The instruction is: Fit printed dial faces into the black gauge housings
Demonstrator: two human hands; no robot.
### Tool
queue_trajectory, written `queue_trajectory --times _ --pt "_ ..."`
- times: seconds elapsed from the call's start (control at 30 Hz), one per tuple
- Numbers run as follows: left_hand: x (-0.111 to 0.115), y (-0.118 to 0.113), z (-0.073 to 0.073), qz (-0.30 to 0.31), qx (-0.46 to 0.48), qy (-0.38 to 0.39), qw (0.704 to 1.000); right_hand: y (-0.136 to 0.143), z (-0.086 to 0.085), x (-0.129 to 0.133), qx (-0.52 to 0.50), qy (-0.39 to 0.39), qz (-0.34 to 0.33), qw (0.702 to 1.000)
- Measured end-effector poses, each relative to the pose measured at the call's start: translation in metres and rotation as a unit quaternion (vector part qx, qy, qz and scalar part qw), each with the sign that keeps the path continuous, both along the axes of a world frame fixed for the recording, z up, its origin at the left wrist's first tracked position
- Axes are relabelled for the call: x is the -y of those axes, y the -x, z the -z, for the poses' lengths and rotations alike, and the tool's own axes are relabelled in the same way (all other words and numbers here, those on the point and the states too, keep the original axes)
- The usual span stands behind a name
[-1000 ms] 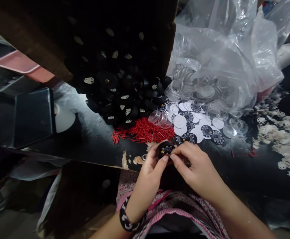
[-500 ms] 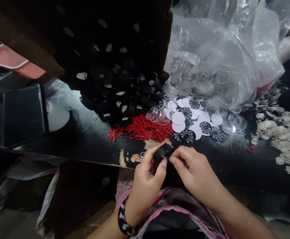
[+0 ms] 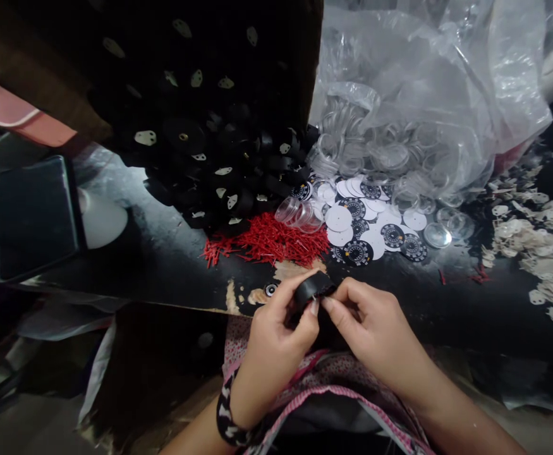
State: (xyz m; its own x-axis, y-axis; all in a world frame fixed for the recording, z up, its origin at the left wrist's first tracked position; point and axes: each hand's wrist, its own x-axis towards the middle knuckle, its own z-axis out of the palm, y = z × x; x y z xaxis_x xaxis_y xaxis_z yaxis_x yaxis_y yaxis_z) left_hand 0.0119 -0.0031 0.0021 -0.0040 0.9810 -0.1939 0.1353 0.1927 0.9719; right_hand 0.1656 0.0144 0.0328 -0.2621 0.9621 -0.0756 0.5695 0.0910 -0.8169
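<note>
My left hand (image 3: 283,322) is closed round a round black plastic housing (image 3: 310,289), held on edge just past the table's front edge. The fingertips of my right hand (image 3: 368,316) are pinched at the housing's right side; whatever small part lies between them is hidden. Just beyond my hands is a heap of thin red pins (image 3: 280,240). To its right lie printed dial discs (image 3: 358,253), some black face up, others white side up. Clear round covers (image 3: 299,213) overlap the red heap, and more spill from a plastic bag.
A box of black housings (image 3: 200,139) with pale tabs stands at the back left. Behind the discs is a clear plastic bag (image 3: 399,69). Pale flat pieces (image 3: 551,240) are heaped at the right. A dark tablet-like slab (image 3: 36,215) and a white round object (image 3: 103,218) are left.
The black housing has turned slightly in my left hand, so more of its smooth side shows. Both hands stay together at it. The view has shifted a little.
</note>
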Motion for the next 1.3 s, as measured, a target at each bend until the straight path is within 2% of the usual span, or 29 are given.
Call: queue_trajectory --times 0.1,0.17,0.23,0.33,0.43,0.5,0.57,0.63,0.7,0.77,0.83,0.9,0.97,1.17,1.3 --pt "-0.008 -0.001 -0.001 0.000 0.133 0.108 0.985 -0.006 -0.001 -0.008 0.044 -0.058 -0.029 0.997" --pt "-0.011 0.000 -0.002 -0.006 0.179 0.143 0.974 -0.008 0.000 -0.013 0.074 -0.126 -0.069 0.987" --pt "-0.012 0.001 -0.004 -0.005 0.171 0.144 0.975 -0.008 0.004 -0.018 0.121 -0.178 -0.106 0.971" --pt "-0.009 -0.002 -0.005 -0.013 0.134 0.132 0.982 -0.005 0.007 -0.021 0.173 -0.217 -0.121 0.953" --pt "-0.003 -0.007 0.000 -0.068 0.134 0.165 0.975 0.000 0.004 -0.021 0.157 -0.206 -0.091 0.962" --pt "-0.001 -0.010 0.006 -0.092 0.131 0.172 0.972 0.002 0.001 -0.020 0.121 -0.152 -0.056 0.979" --pt "0.000 -0.011 0.013 -0.079 0.111 0.149 0.979 -0.004 -0.002 -0.020 0.069 -0.086 -0.034 0.993" --pt "-0.002 -0.012 0.017 -0.048 0.099 0.137 0.984 -0.023 -0.002 -0.021 0.016 -0.053 -0.028 0.998" --pt "-0.004 -0.013 0.017 -0.046 0.141 0.156 0.977 -0.056 0.000 -0.027 0.018 -0.077 0.025 0.997" --pt "-0.006 -0.016 0.015 -0.067 0.230 0.185 0.953 -0.098 0.005 -0.040 0.125 -0.137 0.173 0.967" --pt "-0.008 -0.022 0.012 -0.082 0.304 0.206 0.926 -0.137 0.011 -0.057 0.273 -0.138 0.248 0.919" --pt "-0.010 -0.027 0.011 -0.078 0.330 0.224 0.914 -0.166 0.015 -0.071 0.357 -0.108 0.253 0.893" --pt "-0.011 -0.031 0.011 -0.074 0.331 0.247 0.908 -0.180 0.017 -0.081 0.379 -0.091 0.241 0.889" --pt "-0.014 -0.030 0.011 -0.079 0.371 0.231 0.896 -0.186 0.016 -0.084 0.346 -0.085 0.209 0.911" --pt "-0.013 -0.025 0.010 -0.048 0.428 0.231 0.872 -0.202 0.014 -0.086 0.338 -0.074 0.128 0.929"
